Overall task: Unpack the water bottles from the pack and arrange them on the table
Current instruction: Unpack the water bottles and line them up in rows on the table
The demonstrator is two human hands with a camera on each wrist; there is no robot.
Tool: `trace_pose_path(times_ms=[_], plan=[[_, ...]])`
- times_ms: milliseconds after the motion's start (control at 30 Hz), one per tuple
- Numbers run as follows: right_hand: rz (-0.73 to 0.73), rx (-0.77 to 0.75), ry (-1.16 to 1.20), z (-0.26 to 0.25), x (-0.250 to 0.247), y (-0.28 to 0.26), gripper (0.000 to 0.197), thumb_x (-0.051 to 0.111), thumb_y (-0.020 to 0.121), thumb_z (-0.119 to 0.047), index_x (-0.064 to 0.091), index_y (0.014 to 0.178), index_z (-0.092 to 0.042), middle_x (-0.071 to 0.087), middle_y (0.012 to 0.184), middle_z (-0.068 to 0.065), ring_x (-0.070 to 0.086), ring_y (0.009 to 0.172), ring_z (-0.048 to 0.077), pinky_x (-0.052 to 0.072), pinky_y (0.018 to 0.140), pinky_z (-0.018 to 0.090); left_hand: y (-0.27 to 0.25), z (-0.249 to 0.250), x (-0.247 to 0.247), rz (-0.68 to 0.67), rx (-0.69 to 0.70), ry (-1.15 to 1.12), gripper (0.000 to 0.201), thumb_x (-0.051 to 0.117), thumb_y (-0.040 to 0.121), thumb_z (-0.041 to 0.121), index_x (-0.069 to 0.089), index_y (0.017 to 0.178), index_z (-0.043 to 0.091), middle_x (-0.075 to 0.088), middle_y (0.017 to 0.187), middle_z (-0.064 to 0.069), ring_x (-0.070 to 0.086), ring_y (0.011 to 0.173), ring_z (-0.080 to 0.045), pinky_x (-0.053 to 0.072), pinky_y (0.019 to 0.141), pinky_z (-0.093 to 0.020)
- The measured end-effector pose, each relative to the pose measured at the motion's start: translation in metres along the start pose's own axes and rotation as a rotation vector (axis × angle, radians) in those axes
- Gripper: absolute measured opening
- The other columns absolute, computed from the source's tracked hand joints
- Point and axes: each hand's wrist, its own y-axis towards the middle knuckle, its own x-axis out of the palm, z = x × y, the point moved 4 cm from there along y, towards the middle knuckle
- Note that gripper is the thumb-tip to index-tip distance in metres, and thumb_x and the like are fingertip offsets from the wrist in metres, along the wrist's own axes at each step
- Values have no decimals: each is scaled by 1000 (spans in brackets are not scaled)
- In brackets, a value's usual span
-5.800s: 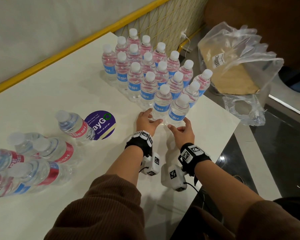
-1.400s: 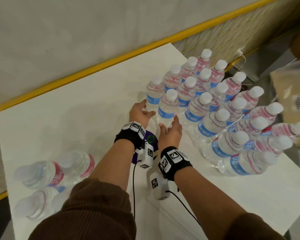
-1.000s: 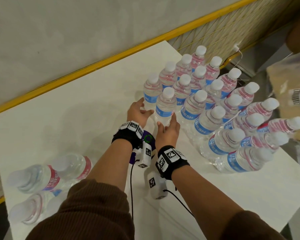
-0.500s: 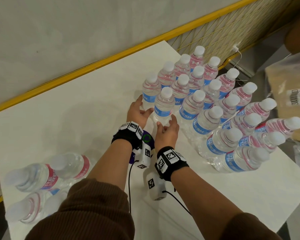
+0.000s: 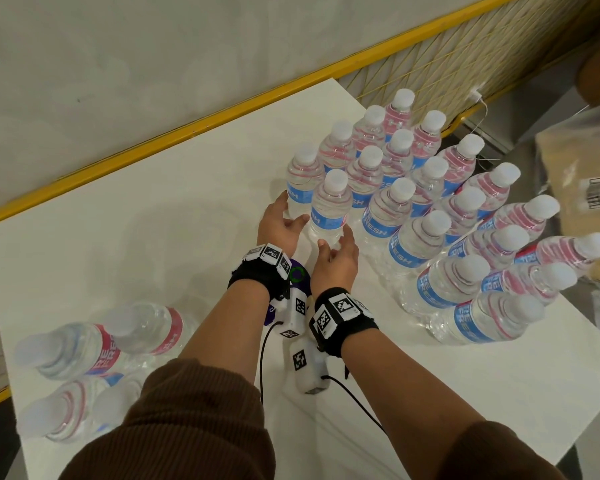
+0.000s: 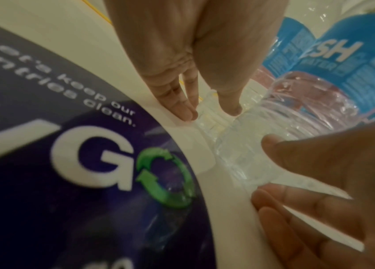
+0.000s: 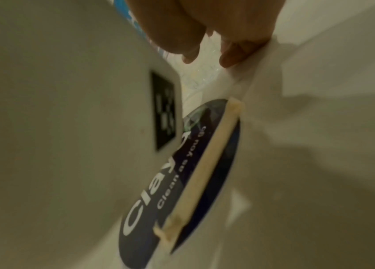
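Your left hand (image 5: 278, 227) and right hand (image 5: 336, 258), fingers relaxed, cup the clear blue-labelled plastic bottle (image 5: 328, 208); next, nudge it flush beside its row.

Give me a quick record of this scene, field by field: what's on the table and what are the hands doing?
Surface: white table
Standing bottles: a tight cluster with white caps and blue labels
Nearest bottle: front bottle, upright between both hands
Left hand: fingers straight, at the bottle's base
Right hand: fingers straight, at the bottle's base
Other bottles: loose group at the table's near left
Sticker: purple round sticker under the wrists
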Motion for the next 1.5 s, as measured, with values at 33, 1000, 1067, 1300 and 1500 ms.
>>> trace_pose_path(times_ms=[33,1000,1067,1300,1500], plan=[[-1,6,12,0,0,-1,55,52,95,-21,30,145,-19,41,141,10,47,123,25,41,104,34,-1,0,0,16,-3,-11,61,65,86,25,39,142,19,53,123,-7,59,87,-18,50,86,-31],[-285,-18,37,3,-40,-31,59,52,92,-8,27,143,-23,45,134,5,50,112,8,38,89,15,-13,17,-25,-63,-113,-70,78,58,82,-1,22,148,23,35,148,-8,45,128,-27,42,103,-36],[-302,-6,25,5,-39,-33,61,57,91,-16,26,143,-27,48,132,6,51,112,9,38,88,16,-3,22,-27,-133,-95,-60,84,61,83,-1,16,149,24,30,152,-7,38,135,-29,37,109,-39],[-312,-12,-26,-9,-25,-26,63,48,96,-20,14,150,-23,33,151,5,45,129,14,31,95,15,8,14,-19,-185,-93,-84,76,69,83,18,28,147,20,47,141,-6,49,127,-23,43,102,-34],[-321,-20,-25,-6,-23,-28,65,47,96,-18,11,150,-22,25,154,1,41,133,14,31,99,17,11,15,-23,-151,-95,-76,67,68,84,27,34,142,27,54,134,-4,59,114,-26,50,96,-45]])
